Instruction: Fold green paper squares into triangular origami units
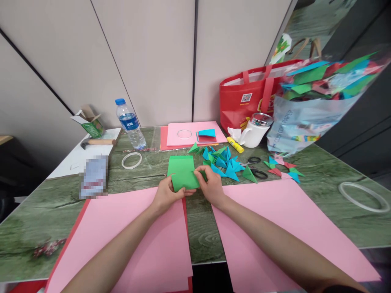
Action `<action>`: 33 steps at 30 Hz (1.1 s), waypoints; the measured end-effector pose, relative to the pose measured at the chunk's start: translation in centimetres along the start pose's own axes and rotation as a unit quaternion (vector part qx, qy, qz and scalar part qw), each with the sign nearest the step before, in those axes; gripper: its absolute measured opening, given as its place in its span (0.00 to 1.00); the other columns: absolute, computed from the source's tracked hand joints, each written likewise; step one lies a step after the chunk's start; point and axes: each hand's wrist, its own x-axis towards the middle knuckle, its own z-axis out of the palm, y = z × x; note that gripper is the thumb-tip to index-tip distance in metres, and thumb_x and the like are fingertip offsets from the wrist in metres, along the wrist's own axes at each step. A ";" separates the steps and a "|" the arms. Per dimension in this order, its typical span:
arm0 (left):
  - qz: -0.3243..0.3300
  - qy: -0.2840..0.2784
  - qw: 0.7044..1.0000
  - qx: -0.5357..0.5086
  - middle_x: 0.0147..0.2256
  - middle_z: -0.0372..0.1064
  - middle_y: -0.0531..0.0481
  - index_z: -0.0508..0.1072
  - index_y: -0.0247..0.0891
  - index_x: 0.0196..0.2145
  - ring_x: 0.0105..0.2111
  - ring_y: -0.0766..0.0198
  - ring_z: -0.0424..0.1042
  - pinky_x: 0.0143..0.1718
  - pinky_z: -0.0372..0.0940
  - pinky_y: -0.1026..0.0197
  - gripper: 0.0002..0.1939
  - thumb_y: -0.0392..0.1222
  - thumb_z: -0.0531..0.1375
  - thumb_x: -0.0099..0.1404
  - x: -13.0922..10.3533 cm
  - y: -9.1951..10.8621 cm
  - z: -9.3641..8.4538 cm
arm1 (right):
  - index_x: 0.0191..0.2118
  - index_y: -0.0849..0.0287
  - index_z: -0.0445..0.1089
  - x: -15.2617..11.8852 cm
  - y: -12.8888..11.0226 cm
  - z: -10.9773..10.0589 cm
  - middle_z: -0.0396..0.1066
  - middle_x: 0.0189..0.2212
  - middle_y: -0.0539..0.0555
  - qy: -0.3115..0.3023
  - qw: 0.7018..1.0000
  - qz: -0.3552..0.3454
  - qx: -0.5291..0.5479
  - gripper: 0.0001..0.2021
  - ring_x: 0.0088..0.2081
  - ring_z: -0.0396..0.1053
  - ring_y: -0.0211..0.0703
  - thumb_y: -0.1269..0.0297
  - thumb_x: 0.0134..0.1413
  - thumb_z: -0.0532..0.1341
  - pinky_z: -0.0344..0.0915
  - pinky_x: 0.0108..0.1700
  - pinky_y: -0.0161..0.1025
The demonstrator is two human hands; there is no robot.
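Note:
A piece of green paper (pixel 185 180) is held up between my two hands, above the table. My left hand (pixel 167 193) grips its left and lower edge, thumb in front and fingers behind. At its right edge my right hand (pixel 210 183) pinches the paper, which looks folded or bent there. Just behind lies a stack of green paper squares (pixel 181 162) on the table. To the right of that stack is a pile of folded blue and green paper pieces (pixel 224 160), close beyond my right hand.
Pink sheets (pixel 146 240) lie under both forearms. Black-handled scissors (pixel 258 174), a yellow glue stick (pixel 235 144), a white mug (pixel 255 132) and a red bag (pixel 241 101) stand or lie to the right. A water bottle (pixel 131 126) and a hammer (pixel 99 142) are at left.

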 end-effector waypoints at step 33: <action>0.028 0.067 0.997 0.041 0.27 0.70 0.51 0.60 0.34 0.47 0.27 0.62 0.72 0.30 0.68 0.58 0.29 0.45 0.63 0.48 1.5 -0.5 -2.3 | 0.52 0.52 0.49 0.5 0.9 -0.2 0.62 0.45 0.55 -0.179 0.922 0.130 0.318 0.24 0.33 0.70 0.38 0.70 0.47 0.53 0.70 0.30 0.38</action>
